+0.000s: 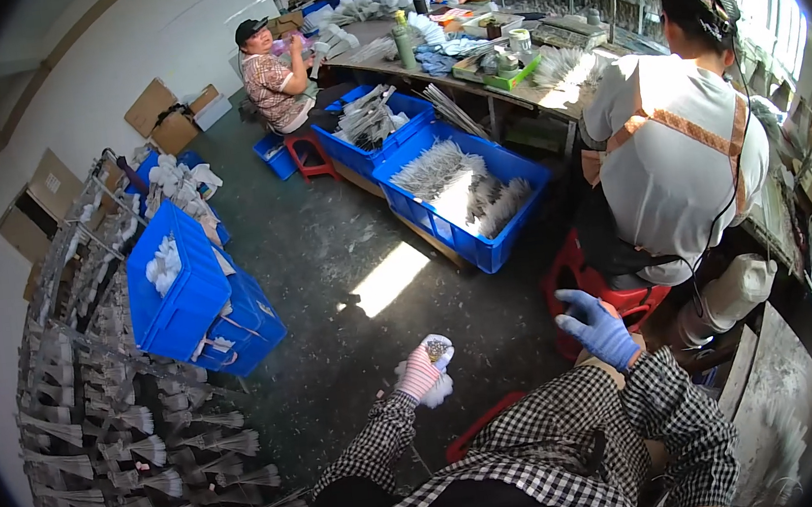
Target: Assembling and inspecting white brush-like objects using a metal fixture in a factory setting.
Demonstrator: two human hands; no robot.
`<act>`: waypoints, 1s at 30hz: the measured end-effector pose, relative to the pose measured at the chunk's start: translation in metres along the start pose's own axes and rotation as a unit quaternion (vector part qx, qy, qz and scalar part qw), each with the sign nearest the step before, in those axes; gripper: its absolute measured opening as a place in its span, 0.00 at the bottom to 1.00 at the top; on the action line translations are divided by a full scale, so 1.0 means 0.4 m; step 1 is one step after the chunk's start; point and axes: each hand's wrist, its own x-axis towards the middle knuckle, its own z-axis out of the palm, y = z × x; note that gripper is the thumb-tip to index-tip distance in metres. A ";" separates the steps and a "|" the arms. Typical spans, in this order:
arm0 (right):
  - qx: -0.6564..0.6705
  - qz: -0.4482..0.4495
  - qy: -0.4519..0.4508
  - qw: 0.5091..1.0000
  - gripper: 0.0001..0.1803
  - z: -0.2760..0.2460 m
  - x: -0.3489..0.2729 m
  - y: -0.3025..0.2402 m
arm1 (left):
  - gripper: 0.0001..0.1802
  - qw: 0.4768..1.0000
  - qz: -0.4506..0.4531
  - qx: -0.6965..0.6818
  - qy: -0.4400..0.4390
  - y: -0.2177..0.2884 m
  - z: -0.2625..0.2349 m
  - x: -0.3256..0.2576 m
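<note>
A white fluffy tuft [435, 369] is held up in the left hand [419, 375], w/ the fingers closed around it, above the dark floor [327, 252] in front of the person. The tuft looks very light, soft & easily crushed, prob. not slippery; it is best taken at the bound base, where a small dark core is seen, not at the loose ends. It sits inside the left fist, its top showing over the fingers. The right hand [596, 328], in a blue glove, is kept apart to the right, fingers loosely spread, nothing gripped. Near it a red stool [567, 281] w/ a seated person is seen. Blue crates [178, 297] are stacked at left.
</note>
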 end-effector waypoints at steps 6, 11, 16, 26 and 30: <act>0.038 0.202 0.168 0.964 0.19 -0.126 -0.273 0.202 | 0.10 0.992 0.014 0.125 -0.006 0.074 0.040 0.025; 0.190 0.205 0.296 0.913 0.19 -0.127 -0.392 0.287 | 0.09 0.989 0.068 0.127 -0.045 0.090 0.070 0.089; -0.132 0.067 0.216 0.965 0.33 -0.076 -0.244 -0.008 | 0.09 0.991 0.057 0.078 -0.092 0.090 0.083 0.135; -0.445 -0.305 0.320 0.779 0.30 -0.174 -0.130 -0.319 | 0.12 0.972 0.088 0.044 -0.213 0.170 0.241 0.207; -0.378 -0.075 0.385 0.839 0.31 -0.225 -0.274 -0.241 | 0.13 0.937 0.219 0.118 -0.244 0.329 0.403 0.229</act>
